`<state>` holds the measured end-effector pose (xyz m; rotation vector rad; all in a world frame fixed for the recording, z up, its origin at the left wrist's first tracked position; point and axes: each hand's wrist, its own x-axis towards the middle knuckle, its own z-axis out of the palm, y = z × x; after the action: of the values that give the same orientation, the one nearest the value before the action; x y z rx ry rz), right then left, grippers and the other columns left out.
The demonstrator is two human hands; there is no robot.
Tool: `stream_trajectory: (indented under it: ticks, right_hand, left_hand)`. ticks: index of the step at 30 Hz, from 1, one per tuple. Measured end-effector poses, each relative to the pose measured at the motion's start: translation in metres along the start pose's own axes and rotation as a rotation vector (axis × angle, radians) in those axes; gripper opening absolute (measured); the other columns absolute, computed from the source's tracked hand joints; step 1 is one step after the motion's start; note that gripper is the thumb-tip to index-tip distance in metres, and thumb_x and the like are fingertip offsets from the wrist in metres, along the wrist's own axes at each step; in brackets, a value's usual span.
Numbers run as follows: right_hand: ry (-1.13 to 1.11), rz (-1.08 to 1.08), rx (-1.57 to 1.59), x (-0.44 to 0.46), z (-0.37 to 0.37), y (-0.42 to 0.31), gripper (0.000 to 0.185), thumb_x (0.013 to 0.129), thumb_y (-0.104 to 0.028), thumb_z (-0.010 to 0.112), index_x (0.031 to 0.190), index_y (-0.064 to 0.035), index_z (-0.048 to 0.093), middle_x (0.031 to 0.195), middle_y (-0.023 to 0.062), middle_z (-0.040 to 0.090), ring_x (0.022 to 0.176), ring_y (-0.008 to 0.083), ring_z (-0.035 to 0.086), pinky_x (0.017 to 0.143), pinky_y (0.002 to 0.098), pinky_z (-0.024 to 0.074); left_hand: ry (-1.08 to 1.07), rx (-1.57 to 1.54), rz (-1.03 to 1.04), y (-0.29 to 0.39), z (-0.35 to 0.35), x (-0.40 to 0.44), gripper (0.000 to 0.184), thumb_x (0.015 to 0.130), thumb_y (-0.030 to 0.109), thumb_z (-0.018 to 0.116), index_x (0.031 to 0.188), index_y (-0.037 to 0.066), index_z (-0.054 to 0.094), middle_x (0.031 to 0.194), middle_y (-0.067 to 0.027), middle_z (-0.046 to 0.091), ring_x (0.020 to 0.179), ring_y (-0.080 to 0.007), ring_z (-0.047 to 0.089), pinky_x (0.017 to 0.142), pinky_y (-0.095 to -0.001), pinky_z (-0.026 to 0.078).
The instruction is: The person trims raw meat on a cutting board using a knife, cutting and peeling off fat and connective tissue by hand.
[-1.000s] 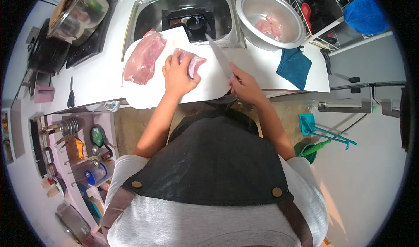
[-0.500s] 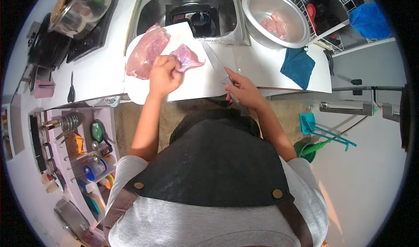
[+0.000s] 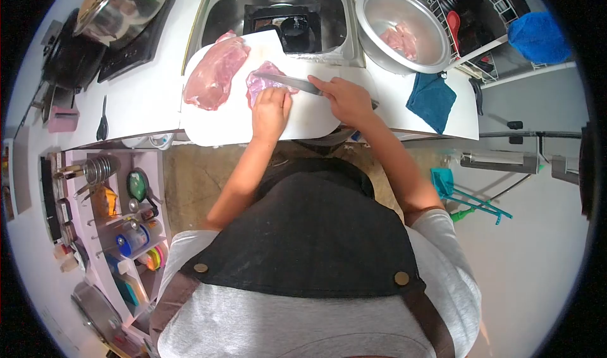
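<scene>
A small piece of raw meat (image 3: 258,86) lies on the white cutting board (image 3: 215,127). My left hand (image 3: 272,108) presses on its near side with the fingers bent and close together. In my right hand (image 3: 348,100) is a knife (image 3: 294,82), gripped at the handle with the index finger reaching along the top of the blade. The blade lies across the small piece, pointing left, just beyond my left fingertips. To the left on the board rests a large piece of raw meat (image 3: 217,73), touched by neither hand.
A metal bowl (image 3: 373,17) with cut meat pieces (image 3: 399,41) stands at the right of the sink (image 3: 218,10). A blue cloth (image 3: 432,99) hangs over the counter's front edge. A glass pot (image 3: 126,10) is at the left, and black scissors (image 3: 102,121) lie nearer.
The knife has swung from pointing away over the board's right side to lying across the small meat piece. My left hand has shifted right, to the near side of that piece.
</scene>
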<state>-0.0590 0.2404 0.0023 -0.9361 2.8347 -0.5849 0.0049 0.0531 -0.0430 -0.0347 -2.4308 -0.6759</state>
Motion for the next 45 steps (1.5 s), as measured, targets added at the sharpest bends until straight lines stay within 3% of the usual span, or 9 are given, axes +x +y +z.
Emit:
stream_trajectory:
  ticks: [6, 9, 18, 22, 25, 27, 30, 36, 45]
  right_hand:
    - [-0.004, -0.149, -0.167, 0.033, 0.002, 0.015, 0.048, 0.084, -0.011, 0.047, 0.122, -0.0392, 0.057, 0.092, 0.0027, 0.061, 0.096, 0.0236, 0.056, 0.080, 0.0497, 0.0373]
    - [-0.015, -0.152, -0.121, 0.047, 0.004, 0.021, 0.050, 0.080, -0.004, 0.049, 0.116, -0.0368, 0.063, 0.084, -0.0058, 0.059, 0.094, 0.0170, 0.051, 0.081, 0.0440, 0.0296]
    - [-0.014, -0.215, -0.292, 0.047, -0.001, 0.009, 0.050, 0.079, -0.003, 0.048, 0.112, -0.0373, 0.064, 0.082, -0.0040, 0.060, 0.088, 0.0174, 0.052, 0.075, 0.0435, 0.0276]
    - [-0.125, -0.177, -0.284, 0.034, -0.014, 0.014, 0.048, 0.079, -0.011, 0.051, 0.116, -0.0391, 0.060, 0.090, 0.0014, 0.063, 0.096, 0.0222, 0.055, 0.080, 0.0513, 0.0309]
    - [0.021, -0.218, -0.238, 0.026, -0.009, 0.003, 0.047, 0.079, -0.011, 0.052, 0.117, -0.0376, 0.060, 0.088, 0.0016, 0.062, 0.094, 0.0217, 0.055, 0.080, 0.0506, 0.0313]
    - [0.110, -0.207, -0.301, 0.023, -0.006, -0.001, 0.052, 0.078, -0.005, 0.050, 0.117, -0.0365, 0.061, 0.081, -0.0040, 0.057, 0.090, 0.0165, 0.054, 0.076, 0.0431, 0.0298]
    - [0.166, -0.137, -0.286, 0.002, -0.011, 0.004, 0.052, 0.079, -0.005, 0.050, 0.120, -0.0354, 0.059, 0.080, -0.0016, 0.057, 0.083, 0.0181, 0.055, 0.070, 0.0406, 0.0352]
    - [0.162, -0.126, -0.132, -0.036, 0.009, 0.000, 0.050, 0.081, -0.010, 0.051, 0.126, -0.0327, 0.053, 0.081, 0.0019, 0.056, 0.081, 0.0200, 0.057, 0.061, 0.0384, 0.0425]
    - [0.308, -0.143, -0.227, -0.048, 0.017, -0.004, 0.054, 0.075, -0.006, 0.052, 0.124, -0.0292, 0.056, 0.078, 0.0005, 0.053, 0.072, 0.0206, 0.055, 0.057, 0.0369, 0.0395]
  left_hand:
    - [-0.006, 0.072, -0.017, 0.004, 0.000, 0.000, 0.009, 0.078, 0.010, 0.064, 0.082, 0.003, 0.059, 0.078, -0.0120, 0.060, 0.075, -0.0300, 0.058, 0.070, -0.0405, 0.046]
    - [0.001, 0.087, -0.029, 0.003, 0.001, -0.003, 0.009, 0.078, 0.011, 0.064, 0.081, 0.004, 0.058, 0.077, -0.0118, 0.059, 0.075, -0.0298, 0.057, 0.070, -0.0408, 0.046]
    - [0.003, 0.217, 0.015, 0.007, -0.001, -0.004, 0.012, 0.075, 0.011, 0.066, 0.081, 0.004, 0.060, 0.076, -0.0107, 0.059, 0.076, -0.0286, 0.057, 0.071, -0.0392, 0.046]
    - [0.057, 0.218, 0.071, 0.006, 0.001, -0.004, 0.012, 0.072, 0.010, 0.066, 0.081, 0.003, 0.060, 0.075, -0.0105, 0.058, 0.075, -0.0272, 0.055, 0.070, -0.0369, 0.047]
    - [0.059, 0.222, 0.129, 0.006, 0.002, -0.005, 0.013, 0.072, 0.010, 0.067, 0.083, 0.003, 0.062, 0.075, -0.0097, 0.059, 0.074, -0.0267, 0.055, 0.070, -0.0360, 0.047]
    - [0.041, 0.229, 0.127, 0.008, -0.001, -0.006, 0.012, 0.072, 0.010, 0.067, 0.082, 0.004, 0.063, 0.074, -0.0089, 0.059, 0.072, -0.0254, 0.056, 0.068, -0.0350, 0.048]
    - [0.100, 0.218, 0.150, 0.008, -0.002, -0.008, 0.011, 0.072, 0.009, 0.068, 0.081, 0.004, 0.063, 0.073, -0.0082, 0.059, 0.069, -0.0237, 0.057, 0.065, -0.0336, 0.049]
    - [0.128, 0.201, 0.141, 0.008, -0.003, -0.011, 0.009, 0.072, 0.008, 0.069, 0.079, 0.006, 0.063, 0.069, -0.0072, 0.060, 0.064, -0.0236, 0.058, 0.060, -0.0341, 0.049]
    - [0.067, 0.188, 0.071, 0.002, 0.001, -0.011, 0.011, 0.074, 0.011, 0.068, 0.080, 0.003, 0.064, 0.070, -0.0119, 0.061, 0.065, -0.0284, 0.059, 0.061, -0.0384, 0.049]
